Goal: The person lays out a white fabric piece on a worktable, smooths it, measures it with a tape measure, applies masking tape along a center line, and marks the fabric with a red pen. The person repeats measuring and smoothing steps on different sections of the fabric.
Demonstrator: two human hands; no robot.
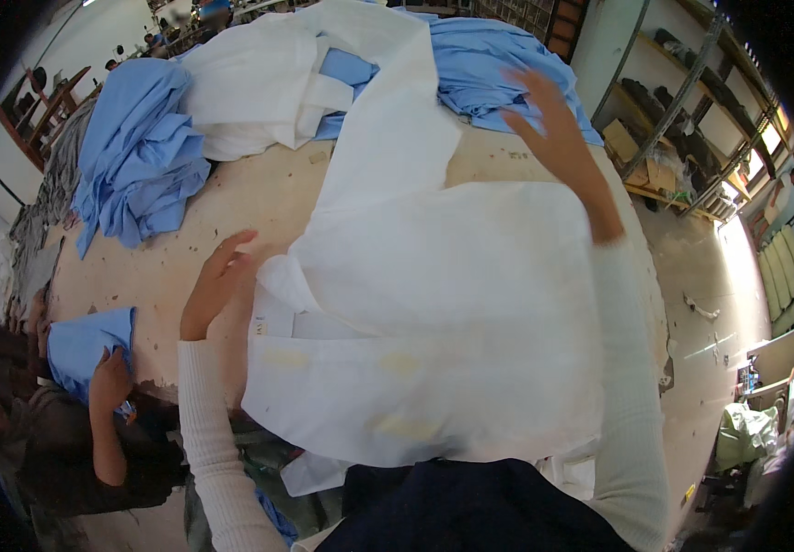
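Observation:
A white garment [452, 267] is spread over the near part of the table and hangs down its front edge toward me. One long narrow part of it, perhaps a sleeve, reaches away toward the far pile. My left hand [217, 281] hovers beside the garment's left edge, next to a folded-back flap [288, 281]; its fingers are stretched and hold nothing that I can see. Above the far right of the garment is my right hand [551, 124], blurred by motion, fingers spread, close to a heap of blue cloth [498, 69].
White cloth [249, 92] and a crumpled blue garment [139, 147] lie across the far side of the worn table [249, 198]. At left, a co-worker's hand [110, 382] holds blue fabric [88, 345]. Metal shelving [682, 101] stands right of the table.

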